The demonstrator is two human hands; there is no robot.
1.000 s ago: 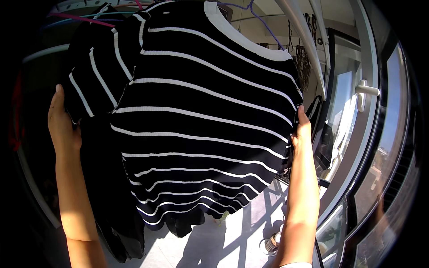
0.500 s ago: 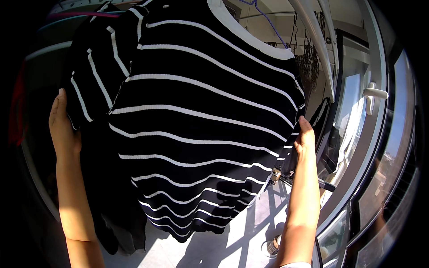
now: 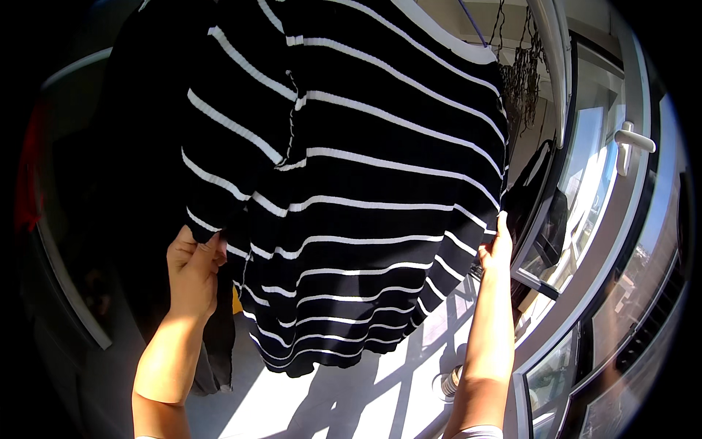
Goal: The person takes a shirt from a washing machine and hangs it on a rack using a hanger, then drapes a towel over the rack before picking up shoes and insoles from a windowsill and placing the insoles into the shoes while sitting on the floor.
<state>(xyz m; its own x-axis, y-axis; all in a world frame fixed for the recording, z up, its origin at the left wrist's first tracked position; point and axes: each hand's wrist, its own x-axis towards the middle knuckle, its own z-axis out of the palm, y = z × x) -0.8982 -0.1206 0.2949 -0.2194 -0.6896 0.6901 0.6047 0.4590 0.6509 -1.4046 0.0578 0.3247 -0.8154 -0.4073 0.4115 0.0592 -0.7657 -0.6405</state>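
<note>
A black knit top with white stripes and a white neckline [image 3: 365, 186] hangs in front of me, its upper part cut off by the picture's edge. Part of a purple hanger [image 3: 474, 23] shows beyond the neck opening. With thumb and fingers closed, my left hand [image 3: 192, 272] grips the hem of the short sleeve on the left. My right hand [image 3: 497, 245] holds the top's right side edge, thumb uppermost; its other fingers are mostly hidden behind the fabric. The lower hem hangs loose in waves above the floor.
Dark garments [image 3: 146, 190] hang at the left, with a red cloth [image 3: 28, 175] farther out. On the right are a metal pole [image 3: 550, 51], dark twisted strands [image 3: 521, 69] and a window with a white handle [image 3: 626, 146]. A ribbed round object [image 3: 450, 383] stands on the sunlit floor [image 3: 245, 410].
My left hand has moved right and down, and now pinches the sleeve hem. The sleeve is drawn inward and the left side folds. My right hand stays at the side edge, slightly lower.
</note>
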